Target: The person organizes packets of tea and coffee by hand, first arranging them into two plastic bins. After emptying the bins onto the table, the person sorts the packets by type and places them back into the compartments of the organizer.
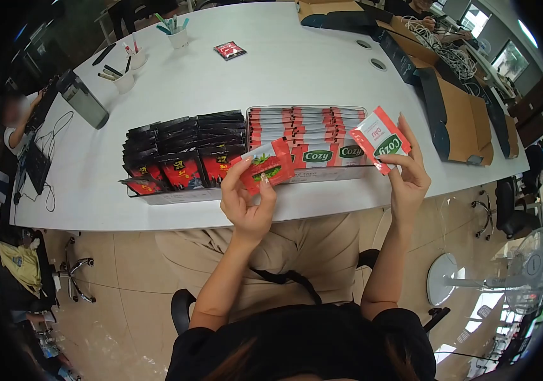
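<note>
My left hand (pixel 249 202) is closed on a red sachet (pixel 267 166) with a green leaf picture, held in front of the box. In my right hand (pixel 409 178), pinched between thumb and fingers, is a red and white Cozy tea sachet (pixel 381 138), tilted, at the box's right end. Between and behind the hands stand rows of Cozy tea sachets (pixel 317 156) in the right part of a clear-walled box (pixel 189 197). Black and red coffee sachets (pixel 184 170) fill its left part in several stacks.
A lone red and black sachet (pixel 229 50) lies farther back on the white table (pixel 182 82). Pen cups (pixel 179 39) and a grey bottle (pixel 83 100) stand left. Opened cardboard boxes (pixel 462 120) and tangled white cables (pixel 440 47) occupy the right. A fan (pixel 532 267) stands beside the table.
</note>
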Motion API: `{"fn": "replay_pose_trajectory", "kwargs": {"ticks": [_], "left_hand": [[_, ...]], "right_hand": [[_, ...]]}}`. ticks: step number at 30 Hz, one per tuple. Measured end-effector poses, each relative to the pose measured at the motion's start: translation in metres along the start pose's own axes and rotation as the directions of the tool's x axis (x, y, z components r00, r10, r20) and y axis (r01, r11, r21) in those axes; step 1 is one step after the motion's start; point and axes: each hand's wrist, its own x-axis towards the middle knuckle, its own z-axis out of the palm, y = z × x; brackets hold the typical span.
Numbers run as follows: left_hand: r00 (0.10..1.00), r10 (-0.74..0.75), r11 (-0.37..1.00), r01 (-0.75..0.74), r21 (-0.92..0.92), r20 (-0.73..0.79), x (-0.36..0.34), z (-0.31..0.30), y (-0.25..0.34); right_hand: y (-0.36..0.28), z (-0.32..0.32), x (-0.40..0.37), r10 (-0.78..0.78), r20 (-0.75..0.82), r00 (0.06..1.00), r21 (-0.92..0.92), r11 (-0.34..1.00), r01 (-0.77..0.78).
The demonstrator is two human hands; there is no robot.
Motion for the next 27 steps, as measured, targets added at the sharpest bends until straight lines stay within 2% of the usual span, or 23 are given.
{"fn": "replay_pose_trajectory", "kwargs": {"ticks": [3, 7, 10, 11, 14, 15, 18, 19, 20, 22, 24, 27], "left_hand": [[0.999, 0.025, 0.999, -0.026, 0.024, 0.021, -0.001, -0.002, -0.002], [0.998, 0.050, 0.992, -0.054, 0.113, 0.035, -0.002, -0.006, -0.002], [0.994, 0.092, 0.990, -0.098, 0.101, 0.067, 0.005, -0.002, 0.004], [0.992, 0.097, 0.973, -0.112, 0.200, 0.082, 0.009, -0.001, 0.011], [0.990, 0.052, 0.990, -0.068, 0.120, 0.135, 0.008, -0.002, 0.010], [0.989, 0.054, 0.993, -0.067, 0.097, 0.138, 0.009, -0.001, 0.010], [0.986, 0.093, 0.993, -0.102, 0.056, 0.141, 0.012, 0.000, 0.010], [0.982, 0.128, 0.988, -0.138, 0.063, 0.139, 0.011, -0.002, 0.008], [0.977, 0.163, 0.982, -0.174, 0.070, 0.139, 0.010, -0.004, 0.005], [0.987, 0.140, 0.989, -0.137, -0.047, 0.073, 0.004, 0.000, 0.002], [0.990, 0.141, 0.975, -0.134, -0.179, 0.027, 0.005, 0.002, -0.001], [0.987, 0.144, 0.957, -0.122, -0.262, 0.066, 0.007, 0.001, 0.000]], "right_hand": [[0.012, -0.015, -0.011, 0.228, 0.050, 0.972, -0.001, 0.974, -0.228], [-0.001, -0.009, -0.008, 0.143, -0.039, 0.989, -0.068, 0.987, -0.146], [0.001, -0.008, -0.002, 0.107, -0.041, 0.993, -0.135, 0.984, -0.112], [0.002, -0.014, 0.002, 0.111, 0.030, 0.993, -0.210, 0.972, -0.102], [0.001, -0.014, 0.019, 0.056, 0.026, 0.998, -0.203, 0.978, -0.050], [-0.006, -0.004, 0.026, -0.003, -0.038, 0.999, -0.130, 0.991, -0.002], [-0.020, -0.005, 0.044, 0.041, 0.265, 0.963, -0.280, 0.959, 0.036], [-0.023, -0.008, 0.051, 0.104, 0.435, 0.894, -0.369, 0.927, 0.072], [-0.020, -0.008, 0.054, 0.069, 0.539, 0.840, -0.407, 0.894, 0.188], [-0.013, -0.007, 0.056, 0.033, 0.722, 0.691, -0.436, 0.797, 0.417], [-0.009, -0.001, 0.052, 0.082, 0.708, 0.702, -0.496, 0.765, 0.411], [-0.015, 0.005, 0.057, 0.154, 0.702, 0.695, -0.570, 0.707, 0.419]]}}
